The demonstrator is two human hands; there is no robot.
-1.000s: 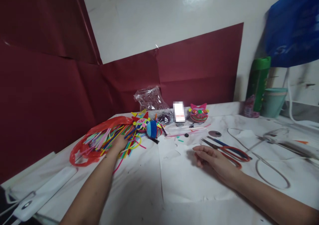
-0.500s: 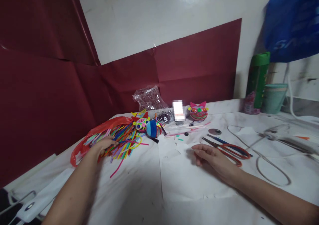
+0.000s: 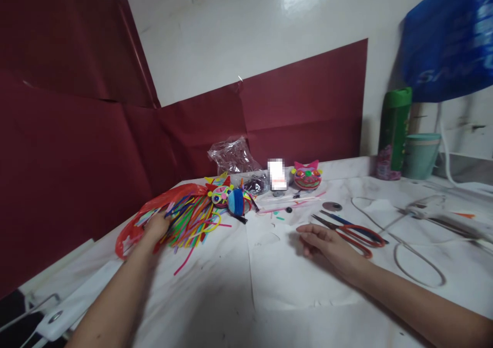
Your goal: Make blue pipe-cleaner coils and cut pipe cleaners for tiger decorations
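Note:
A bundle of bright multicoloured pipe cleaners (image 3: 194,219) spreads from a red plastic bag (image 3: 125,235) on the left of the table. My left hand (image 3: 157,227) reaches into its left part, touching it; the fingers are blurred and partly hidden, so their grip is unclear. Over a white paper sheet (image 3: 285,281) rests my right hand (image 3: 321,243), fingers loosely bent and apart, with nothing seen in them. Just beyond it lie orange-handled scissors (image 3: 356,235). A colourful animal-face figure (image 3: 221,196) with a blue wound body (image 3: 239,201) sits behind the bundle.
A pink animal-face figure (image 3: 307,176) stands at the back beside a blurred white card (image 3: 277,174). Crumpled clear plastic (image 3: 233,155) leans against the maroon wall covering. At right are a glue gun (image 3: 427,207) with a looping cord, a green bottle (image 3: 396,127) and a teal cup (image 3: 422,155).
My left hand has drawn back leftwards across the pipe cleaners, towards the red bag. My right hand stays in place. The view has shifted slightly.

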